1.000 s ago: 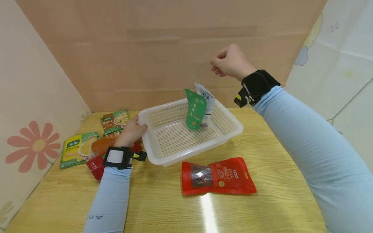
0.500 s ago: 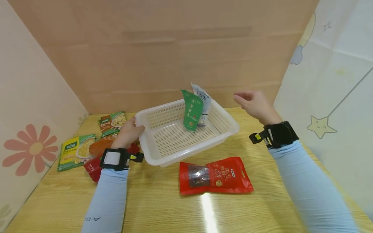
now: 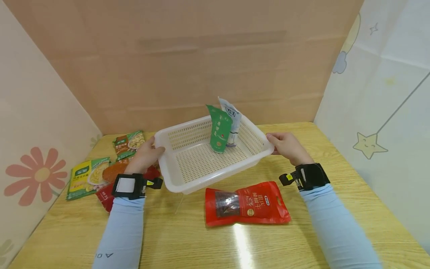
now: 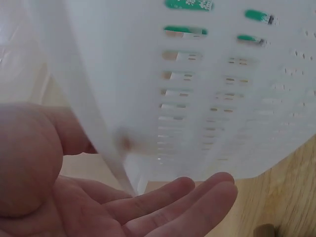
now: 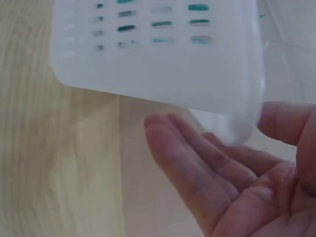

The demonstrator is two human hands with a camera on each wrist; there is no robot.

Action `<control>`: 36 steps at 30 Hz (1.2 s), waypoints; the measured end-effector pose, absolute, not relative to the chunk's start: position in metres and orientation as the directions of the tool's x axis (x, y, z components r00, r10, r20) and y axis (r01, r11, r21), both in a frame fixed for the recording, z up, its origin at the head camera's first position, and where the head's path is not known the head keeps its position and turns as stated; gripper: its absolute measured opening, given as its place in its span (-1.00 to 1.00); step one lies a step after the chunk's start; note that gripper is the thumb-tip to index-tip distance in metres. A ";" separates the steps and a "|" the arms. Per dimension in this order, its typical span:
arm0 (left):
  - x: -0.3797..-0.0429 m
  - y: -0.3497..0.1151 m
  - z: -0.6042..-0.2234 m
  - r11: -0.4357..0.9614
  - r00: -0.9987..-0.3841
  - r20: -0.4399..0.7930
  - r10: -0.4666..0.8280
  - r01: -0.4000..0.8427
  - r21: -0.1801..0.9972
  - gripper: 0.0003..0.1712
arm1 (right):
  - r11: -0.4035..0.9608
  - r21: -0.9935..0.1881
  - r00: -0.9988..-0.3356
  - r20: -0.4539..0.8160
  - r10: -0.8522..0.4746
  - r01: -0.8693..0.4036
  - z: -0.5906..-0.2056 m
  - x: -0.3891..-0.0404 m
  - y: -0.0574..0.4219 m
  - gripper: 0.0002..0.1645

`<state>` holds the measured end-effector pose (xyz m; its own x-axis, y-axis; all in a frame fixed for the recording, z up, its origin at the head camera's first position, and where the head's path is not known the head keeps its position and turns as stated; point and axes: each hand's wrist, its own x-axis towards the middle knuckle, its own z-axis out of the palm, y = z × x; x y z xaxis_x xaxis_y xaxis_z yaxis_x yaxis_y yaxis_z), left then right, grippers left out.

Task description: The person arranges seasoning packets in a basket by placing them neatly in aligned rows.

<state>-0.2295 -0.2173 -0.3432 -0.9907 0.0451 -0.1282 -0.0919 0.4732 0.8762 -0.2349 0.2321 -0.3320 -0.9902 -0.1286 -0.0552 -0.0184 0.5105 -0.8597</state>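
One white slotted basket [image 5: 148, 74], green and blue showing through the slots. Your right hand [image 5: 242, 182], fingers extended, thumb at the basket's rim. Wood-grain tabletop [image 5: 59, 158], left side.

Here's the counter [image 3: 268, 244], pale yellow wood-grain, a bright streak of glare across its near part. Close to the middle, a red plastic pouch [image 3: 248, 203] with a clear window lies flat, printed face up. And over at the left, bunched close: a flat yellow-and-green packet [image 3: 80, 177], a brown-and-green packet [image 3: 125, 145] behind, a partly hidden dark-red packet [image 3: 106, 198]!
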 end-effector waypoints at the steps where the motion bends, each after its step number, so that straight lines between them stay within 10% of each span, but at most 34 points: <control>1: -0.230 -0.218 -0.343 0.474 -0.990 -0.129 0.050 -0.090 0.876 -0.15 | 0.493 -0.870 -0.989 -0.062 -0.132 -0.011 -0.336 -0.235 0.233 -0.36; 18: -0.224 -0.275 -0.328 0.548 -0.997 -0.063 -0.040 -0.074 0.833 -0.28 | 0.341 -0.940 -0.986 -0.075 -0.151 0.019 -0.356 -0.237 0.248 -0.34; 36: -0.182 -0.302 -0.380 0.966 -0.966 -0.163 0.203 0.170 0.194 0.27 | 0.327 -0.945 -0.982 -0.080 -0.171 0.020 -0.354 -0.239 0.232 -0.41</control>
